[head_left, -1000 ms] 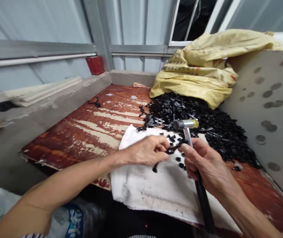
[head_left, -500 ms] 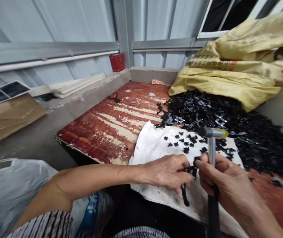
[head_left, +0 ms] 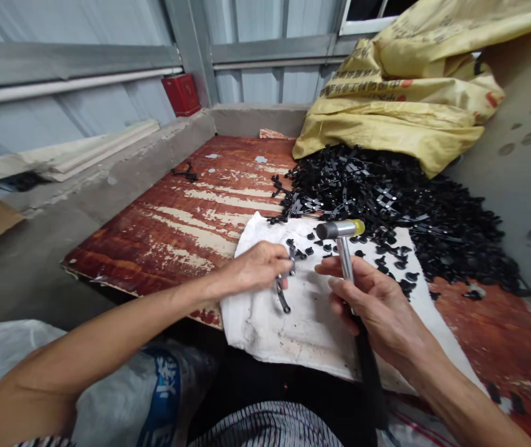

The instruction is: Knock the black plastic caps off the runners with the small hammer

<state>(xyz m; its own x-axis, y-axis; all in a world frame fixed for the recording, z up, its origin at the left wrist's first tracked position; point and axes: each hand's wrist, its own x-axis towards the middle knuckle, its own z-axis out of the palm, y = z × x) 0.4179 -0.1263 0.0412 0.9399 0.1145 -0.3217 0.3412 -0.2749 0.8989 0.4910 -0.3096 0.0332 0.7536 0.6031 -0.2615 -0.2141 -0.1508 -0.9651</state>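
Observation:
My left hand (head_left: 258, 268) is closed on a black linkage strip (head_left: 282, 294), whose lower end hangs out below the fingers over the white cloth (head_left: 265, 335). In my right hand (head_left: 377, 304) is a small mallet (head_left: 345, 257) with a dark face, a yellow face and a metal neck; its black grip runs down past the palm. The mallet head stands above the cloth, apart from the strip. Small black round pieces (head_left: 405, 285) are scattered on the cloth beyond and between both hands.
A large heap of black parts (head_left: 377, 192) spills from a yellow woven sack (head_left: 395, 105) at the back right. The worn red board (head_left: 186, 217) carries a few loose black strips. A red tin (head_left: 181, 94) stands on the ledge. A plastic bag (head_left: 120, 385) lies low on the left.
My left hand has drawn away from my right hand, taking the black strip with it. The right hand still holds the mallet. The whole view has shifted.

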